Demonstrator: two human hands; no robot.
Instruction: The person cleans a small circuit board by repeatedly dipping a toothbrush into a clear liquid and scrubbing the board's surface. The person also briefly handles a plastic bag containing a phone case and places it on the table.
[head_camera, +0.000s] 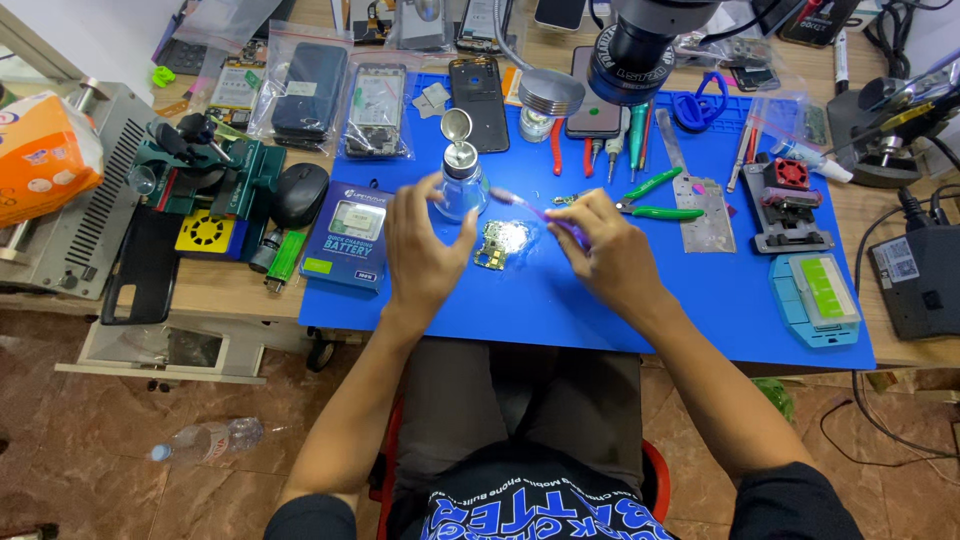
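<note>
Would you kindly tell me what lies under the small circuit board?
The circuit board rests directly on the blue work mat; whatever is on the board's underside is hidden.

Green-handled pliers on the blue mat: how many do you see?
1 pair of green-handled pliers, on the mat just beyond the right hand, left of a metal plate. Others may be hidden under the microscope.
</note>
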